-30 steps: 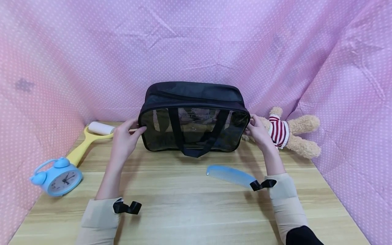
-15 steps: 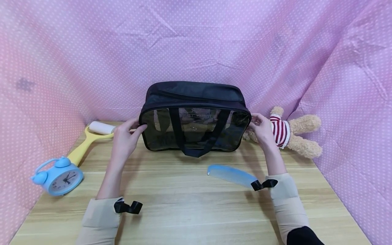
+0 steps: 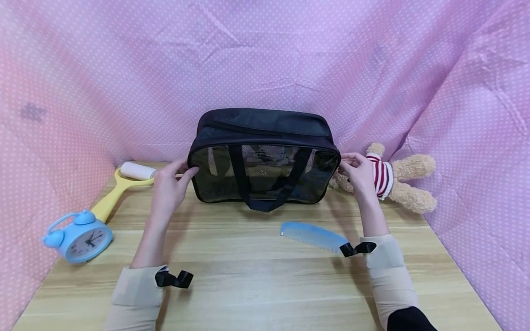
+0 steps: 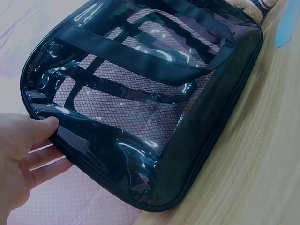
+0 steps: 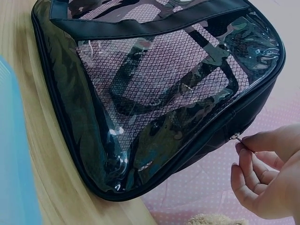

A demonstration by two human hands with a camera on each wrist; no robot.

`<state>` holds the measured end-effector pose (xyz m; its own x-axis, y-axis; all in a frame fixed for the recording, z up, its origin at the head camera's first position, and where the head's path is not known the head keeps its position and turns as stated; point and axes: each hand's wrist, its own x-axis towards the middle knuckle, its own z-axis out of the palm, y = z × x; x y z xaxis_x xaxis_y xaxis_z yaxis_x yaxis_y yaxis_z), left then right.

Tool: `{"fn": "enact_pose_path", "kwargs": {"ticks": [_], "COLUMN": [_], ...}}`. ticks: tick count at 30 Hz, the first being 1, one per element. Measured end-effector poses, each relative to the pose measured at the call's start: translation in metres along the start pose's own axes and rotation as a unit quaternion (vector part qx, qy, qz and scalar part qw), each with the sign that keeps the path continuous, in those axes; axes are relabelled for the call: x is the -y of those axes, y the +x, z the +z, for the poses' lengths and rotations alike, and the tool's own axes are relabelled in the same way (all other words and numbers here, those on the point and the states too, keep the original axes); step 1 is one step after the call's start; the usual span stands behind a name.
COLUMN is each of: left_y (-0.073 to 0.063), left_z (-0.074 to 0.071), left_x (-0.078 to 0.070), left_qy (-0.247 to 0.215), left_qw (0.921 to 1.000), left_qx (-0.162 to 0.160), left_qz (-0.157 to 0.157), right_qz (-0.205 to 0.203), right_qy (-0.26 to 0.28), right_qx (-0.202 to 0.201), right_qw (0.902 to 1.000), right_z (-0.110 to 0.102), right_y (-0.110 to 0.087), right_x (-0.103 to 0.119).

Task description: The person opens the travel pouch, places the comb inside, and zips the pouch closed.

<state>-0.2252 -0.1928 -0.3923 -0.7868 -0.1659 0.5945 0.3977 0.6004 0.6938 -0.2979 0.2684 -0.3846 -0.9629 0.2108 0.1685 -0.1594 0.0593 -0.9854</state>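
A black bag (image 3: 265,123) with a see-through front panel and a dangling strap handle (image 3: 267,205) stands upright at the back of the table. My left hand (image 3: 169,184) grips its left edge, thumb on the front panel and the other fingers partly hidden behind the side. At the bag's right side, my right hand (image 3: 359,175) pinches a small zipper pull (image 5: 240,139) between thumb and index finger. The right wrist view shows the metal slider at the end of the zipper, by the side seam. Mesh shows through the clear panel.
A blue comb (image 3: 314,235) lies in front of the bag, close to the right wrist strap. On the left are a blue alarm clock (image 3: 84,239) and a yellow-handled lint roller (image 3: 109,197). A teddy bear (image 3: 410,184) in a striped top lies behind my right hand. Pink dotted cloth (image 3: 265,55) encloses the table.
My right hand has shifted slightly outward to the right, a little further from the bag's edge. The left hand keeps its grip and the bag stays in place.
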Motion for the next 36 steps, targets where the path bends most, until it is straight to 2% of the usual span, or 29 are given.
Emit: {"fn": "enact_pose_path", "kwargs": {"ticks": [8, 11, 16, 22, 27, 31, 36], "left_y": [0.000, -0.001, 0.000, 0.000, 0.000, 0.000, 0.000], "left_z": [0.001, 0.001, 0.001, 0.002, 0.003, 0.003, 0.003], "left_x": [-0.001, 0.000, 0.001, 0.000, 0.000, -0.001, 0.000], "left_qy": [0.025, 0.030, 0.028, 0.016, 0.006, 0.005, 0.003], "left_qw": [0.9992, 0.9986, 0.9984, 0.9988, 0.9991, 0.9993, 0.9995], "left_qx": [-0.001, -0.007, -0.006, -0.004, -0.001, 0.000, -0.002], "left_qz": [0.032, 0.043, 0.049, 0.046, 0.042, 0.038, 0.032], "right_qz": [0.049, 0.043, 0.028, 0.031, 0.004, -0.025, -0.048], "right_qy": [0.038, 0.030, -0.016, -0.059, -0.095, -0.139, -0.207], "right_qx": [0.001, 0.002, 0.005, 0.023, 0.030, 0.037, 0.045], "right_qw": [0.9981, 0.9986, 0.9995, 0.9975, 0.9950, 0.9893, 0.9761], "right_z": [-0.001, 0.001, 0.000, -0.004, -0.008, -0.007, -0.002], "right_y": [0.002, 0.004, 0.007, 0.008, 0.013, 0.016, 0.015], "right_x": [0.005, 0.009, 0.019, 0.037, 0.045, 0.053, 0.073]}}
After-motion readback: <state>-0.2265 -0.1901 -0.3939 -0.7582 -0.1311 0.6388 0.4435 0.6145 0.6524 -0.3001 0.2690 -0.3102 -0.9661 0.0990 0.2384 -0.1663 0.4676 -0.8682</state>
